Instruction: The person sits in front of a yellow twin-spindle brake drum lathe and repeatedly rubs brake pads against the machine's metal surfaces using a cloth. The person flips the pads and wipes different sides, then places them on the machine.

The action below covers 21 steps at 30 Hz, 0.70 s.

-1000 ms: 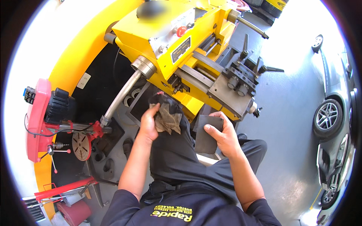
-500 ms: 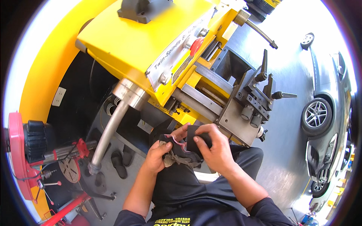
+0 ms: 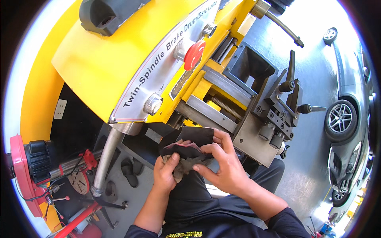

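Observation:
My left hand (image 3: 164,176) is closed round a crumpled grey-brown rag (image 3: 181,166), its thumb pressed on the front. Dark folded cloth with a reddish edge (image 3: 183,149) lies bunched on top of the rag. Above the bundle stands a flat dark sheet (image 3: 197,135), its material unclear. My right hand (image 3: 228,166) meets the sheet's right edge with its upper fingers, which seem to hold it. Its thumb and index finger are spread apart beside the bundle. Both hands are over my lap, in front of a yellow brake lathe (image 3: 87,59).
The lathe's panel carries a red stop button (image 3: 194,55) and a silver knob (image 3: 153,104). A tool post with black levers (image 3: 274,115) sits right of my hands. A metal bar (image 3: 109,158) hangs at left near a red drill press (image 3: 22,170). A grey car (image 3: 349,146) stands at right.
The view has moved closer to the lathe. My right thumb and index finger have come off the dark sheet and spread. The sheet now lies more sideways above the bundle.

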Tool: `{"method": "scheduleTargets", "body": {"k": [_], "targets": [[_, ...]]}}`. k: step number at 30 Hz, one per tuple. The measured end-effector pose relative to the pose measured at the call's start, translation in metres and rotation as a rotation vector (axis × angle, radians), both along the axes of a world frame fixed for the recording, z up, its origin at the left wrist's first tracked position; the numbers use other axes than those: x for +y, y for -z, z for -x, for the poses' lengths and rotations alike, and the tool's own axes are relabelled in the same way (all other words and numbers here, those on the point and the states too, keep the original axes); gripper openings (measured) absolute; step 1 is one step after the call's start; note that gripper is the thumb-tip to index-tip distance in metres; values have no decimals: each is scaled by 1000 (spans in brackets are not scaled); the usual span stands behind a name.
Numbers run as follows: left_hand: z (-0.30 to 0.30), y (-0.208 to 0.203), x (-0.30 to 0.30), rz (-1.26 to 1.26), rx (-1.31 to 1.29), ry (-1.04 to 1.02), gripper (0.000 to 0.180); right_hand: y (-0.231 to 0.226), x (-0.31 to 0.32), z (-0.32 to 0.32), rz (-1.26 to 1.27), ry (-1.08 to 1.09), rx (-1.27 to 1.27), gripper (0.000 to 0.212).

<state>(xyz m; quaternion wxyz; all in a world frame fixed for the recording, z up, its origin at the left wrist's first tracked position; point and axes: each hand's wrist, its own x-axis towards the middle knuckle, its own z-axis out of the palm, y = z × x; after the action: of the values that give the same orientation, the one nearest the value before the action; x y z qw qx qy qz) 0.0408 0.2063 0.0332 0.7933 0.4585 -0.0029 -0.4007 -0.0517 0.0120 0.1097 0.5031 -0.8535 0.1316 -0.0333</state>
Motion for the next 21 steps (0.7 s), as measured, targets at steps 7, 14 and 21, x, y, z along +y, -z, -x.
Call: {"method": "scheduleTargets", "body": {"k": [7, 14, 21], "targets": [[-8, -9, 18, -108, -328, -13, 66, -15, -4, 3, -124, 49, -80, 25], [-6, -12, 24, -315, -362, -149, 27, -30, -13, 8, -261, 151, 137, 46], [7, 5, 20, -215, -173, -141, 20, -79, -50, -36, 177, 300, -274, 29]]}}
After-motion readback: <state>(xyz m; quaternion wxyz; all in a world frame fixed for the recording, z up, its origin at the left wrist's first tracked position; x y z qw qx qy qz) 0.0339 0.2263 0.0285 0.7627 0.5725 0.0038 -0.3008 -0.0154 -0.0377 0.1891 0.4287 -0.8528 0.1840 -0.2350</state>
